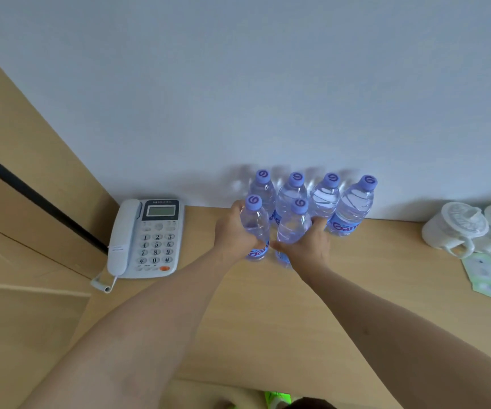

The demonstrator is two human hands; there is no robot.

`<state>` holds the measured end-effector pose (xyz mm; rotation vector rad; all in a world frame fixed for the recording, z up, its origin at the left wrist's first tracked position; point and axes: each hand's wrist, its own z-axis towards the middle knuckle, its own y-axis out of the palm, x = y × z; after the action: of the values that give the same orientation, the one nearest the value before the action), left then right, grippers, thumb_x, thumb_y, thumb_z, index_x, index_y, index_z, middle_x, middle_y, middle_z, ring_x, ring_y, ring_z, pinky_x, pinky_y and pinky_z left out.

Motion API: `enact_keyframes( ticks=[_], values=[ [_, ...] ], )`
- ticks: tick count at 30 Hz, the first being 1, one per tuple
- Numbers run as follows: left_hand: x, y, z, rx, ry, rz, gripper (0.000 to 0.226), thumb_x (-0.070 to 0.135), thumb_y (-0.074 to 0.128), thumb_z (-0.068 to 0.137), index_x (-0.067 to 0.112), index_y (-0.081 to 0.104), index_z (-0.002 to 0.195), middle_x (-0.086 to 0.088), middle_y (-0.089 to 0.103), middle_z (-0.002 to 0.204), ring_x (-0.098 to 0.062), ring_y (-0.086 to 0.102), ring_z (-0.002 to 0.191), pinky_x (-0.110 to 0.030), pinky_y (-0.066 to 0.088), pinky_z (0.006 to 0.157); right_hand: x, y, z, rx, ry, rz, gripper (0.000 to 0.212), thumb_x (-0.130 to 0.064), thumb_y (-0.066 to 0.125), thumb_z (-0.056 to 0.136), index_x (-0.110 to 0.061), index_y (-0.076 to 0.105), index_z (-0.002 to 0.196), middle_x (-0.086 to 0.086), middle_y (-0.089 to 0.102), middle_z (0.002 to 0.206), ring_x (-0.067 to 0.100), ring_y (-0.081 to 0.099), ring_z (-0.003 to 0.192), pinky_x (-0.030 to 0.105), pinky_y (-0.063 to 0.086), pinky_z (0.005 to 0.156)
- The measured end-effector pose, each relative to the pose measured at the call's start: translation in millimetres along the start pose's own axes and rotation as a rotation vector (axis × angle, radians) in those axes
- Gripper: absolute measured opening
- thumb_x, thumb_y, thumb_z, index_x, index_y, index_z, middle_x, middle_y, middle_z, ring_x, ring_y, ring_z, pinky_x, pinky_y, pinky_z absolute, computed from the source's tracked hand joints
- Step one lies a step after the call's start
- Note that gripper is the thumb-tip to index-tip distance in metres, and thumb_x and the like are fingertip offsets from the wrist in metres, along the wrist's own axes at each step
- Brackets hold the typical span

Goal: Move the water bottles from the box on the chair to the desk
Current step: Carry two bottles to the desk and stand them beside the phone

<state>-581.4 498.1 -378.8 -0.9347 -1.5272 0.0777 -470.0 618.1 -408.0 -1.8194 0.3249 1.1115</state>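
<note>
Both hands were out over the desk [267, 305], each holding a water bottle upright near the wall [238, 84]. The left hand [233, 231] gripped the front left bottle [256, 228] from its left side, fingers curled round the body. The right hand [307, 246] gripped the front right bottle [293, 228] from its right side, thumb across the lower body. These two bottles stood just beside each other, apparently touching low down; whether their bases sat on the desk could not be told, the hands hid them.

Behind them, a back row of four bottles [323, 199] stood upright against the wall, close together, all with purple caps. The rightmost bottle [353, 205] of that row showed a blue label and sat just beside the right hand's fingers.

A white desk phone [145, 237] lay to the left of the bottles, near the desk's back corner, handset on its cradle. Two white lidded cups [456, 228] sat well to the right by the wall, with green-edged packets [489, 278] lying flat in front of them. A wooden panel [17, 172] ran along the left. The box and chair were not in view.
</note>
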Motion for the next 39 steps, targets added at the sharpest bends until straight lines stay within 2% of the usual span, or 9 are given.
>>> enact_keyframes(
  ticks=[5, 9, 11, 16, 21, 25, 27, 31, 39],
  values=[
    [-4, 1, 7, -0.029, 0.047, -0.020, 0.072, 0.001, 0.084, 0.062, 0.027, 0.053, 0.121, 0.006, 0.067, 0.104, -0.013, 0.064, 0.089, -0.024, 0.051, 0.067, 2, 1, -1, -0.069, -0.059, -0.008, 0.084, -0.030, 0.095, 0.053, -0.024, 0.033, 0.109, -0.002, 0.054, 0.109, 0.021, 0.050, 0.096, 0.033, 0.039, 0.074],
    [6, -1, 16, -0.153, 0.046, 0.059, 0.074, 0.005, 0.086, 0.064, 0.017, 0.052, 0.128, -0.004, 0.059, 0.124, -0.022, 0.061, 0.112, -0.037, 0.054, 0.092, 5, -13, 1, -0.171, -0.103, -0.157, 0.079, -0.011, 0.080, 0.065, -0.013, 0.035, 0.129, 0.006, 0.051, 0.122, 0.026, 0.050, 0.106, 0.033, 0.040, 0.077],
    [9, -5, 17, -0.204, 0.032, 0.073, 0.080, 0.013, 0.094, 0.056, 0.016, 0.053, 0.125, -0.006, 0.054, 0.127, -0.022, 0.059, 0.113, -0.038, 0.053, 0.094, 6, -21, 2, -0.193, -0.100, -0.186, 0.070, -0.005, 0.075, 0.068, -0.013, 0.038, 0.127, 0.007, 0.054, 0.116, 0.030, 0.053, 0.104, 0.032, 0.043, 0.071],
    [5, -8, 12, -0.126, 0.020, 0.092, 0.082, 0.022, 0.099, 0.051, 0.017, 0.056, 0.121, -0.002, 0.060, 0.122, -0.021, 0.060, 0.107, -0.038, 0.054, 0.090, 7, -32, -1, -0.220, -0.084, -0.116, 0.065, -0.004, 0.082, 0.067, -0.015, 0.048, 0.121, 0.003, 0.062, 0.100, 0.025, 0.057, 0.089, 0.022, 0.038, 0.051],
    [3, -7, 9, -0.070, 0.024, 0.028, 0.070, 0.012, 0.099, 0.049, 0.021, 0.063, 0.108, 0.007, 0.070, 0.102, -0.014, 0.066, 0.088, -0.024, 0.053, 0.072, 0, -24, -3, -0.145, -0.013, -0.071, 0.065, -0.015, 0.089, 0.062, -0.014, 0.048, 0.113, 0.002, 0.062, 0.102, 0.024, 0.058, 0.091, 0.038, 0.051, 0.071],
    [3, -8, 5, -0.037, -0.001, -0.049, 0.075, 0.012, 0.098, 0.051, 0.028, 0.052, 0.108, 0.019, 0.056, 0.089, 0.005, 0.055, 0.074, -0.010, 0.040, 0.055, -2, -24, 2, -0.254, -0.037, -0.106, 0.067, -0.022, 0.087, 0.063, -0.016, 0.047, 0.117, 0.003, 0.062, 0.109, 0.026, 0.059, 0.100, 0.047, 0.053, 0.083],
    [4, -9, 7, -0.053, 0.002, -0.051, 0.074, 0.013, 0.098, 0.051, 0.026, 0.052, 0.107, 0.019, 0.055, 0.089, 0.007, 0.052, 0.072, -0.008, 0.039, 0.052, 2, -30, 5, -0.330, -0.061, -0.076, 0.063, -0.014, 0.083, 0.068, -0.018, 0.051, 0.122, 0.002, 0.064, 0.111, 0.027, 0.064, 0.100, 0.049, 0.055, 0.083],
    [2, -10, 11, -0.065, 0.009, -0.042, 0.071, 0.012, 0.098, 0.051, 0.019, 0.052, 0.105, 0.013, 0.051, 0.091, 0.002, 0.048, 0.072, -0.008, 0.037, 0.051, 8, -32, 10, -0.282, -0.068, -0.054, 0.054, -0.003, 0.081, 0.070, -0.016, 0.059, 0.117, 0.002, 0.067, 0.105, 0.026, 0.070, 0.088, 0.046, 0.058, 0.078],
    [2, -12, 17, -0.091, 0.037, -0.027, 0.065, 0.006, 0.095, 0.054, 0.016, 0.050, 0.099, 0.012, 0.052, 0.084, 0.000, 0.048, 0.067, -0.005, 0.038, 0.047, 10, -23, 13, -0.176, -0.056, -0.096, 0.054, -0.020, 0.089, 0.065, -0.019, 0.059, 0.110, -0.003, 0.068, 0.100, 0.019, 0.067, 0.087, 0.036, 0.054, 0.073]
  ],
)
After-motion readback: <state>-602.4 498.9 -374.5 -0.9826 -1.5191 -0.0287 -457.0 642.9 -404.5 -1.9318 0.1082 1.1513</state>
